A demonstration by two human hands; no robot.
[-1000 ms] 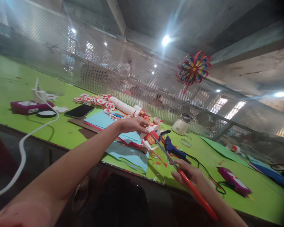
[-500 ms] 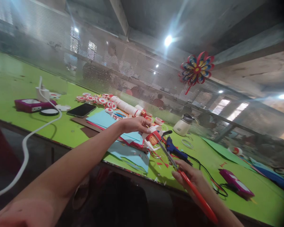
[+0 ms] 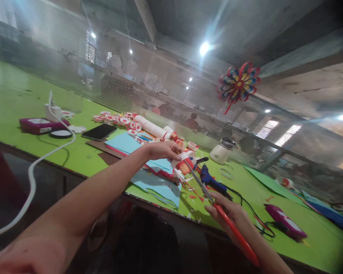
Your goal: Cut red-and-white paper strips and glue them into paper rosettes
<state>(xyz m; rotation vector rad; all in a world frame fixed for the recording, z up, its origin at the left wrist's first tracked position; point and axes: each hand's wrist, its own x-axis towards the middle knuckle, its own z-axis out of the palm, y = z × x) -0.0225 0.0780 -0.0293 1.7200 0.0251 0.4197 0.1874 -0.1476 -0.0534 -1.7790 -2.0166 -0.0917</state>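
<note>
My left hand pinches the edge of a red and white paper piece that bears a gold emblem. My right hand is wrapped round long scissors with red handles. The scissor blades point up and left, and their tips are at the paper piece. Whether the tips touch it or lie just in front cannot be made out. Below and left of the piece lie light blue paper sheets. A blue glue gun lies on the green table just right of the blades.
Red and white paper rounds, a row of white rolls and a black phone lie left. A purple power strip with a white cable stands further left. A cream jug and another purple strip are right.
My right hand and the scissors have shifted slightly left. The paper piece has turned or tilted a little in my left hand, which has barely moved.
</note>
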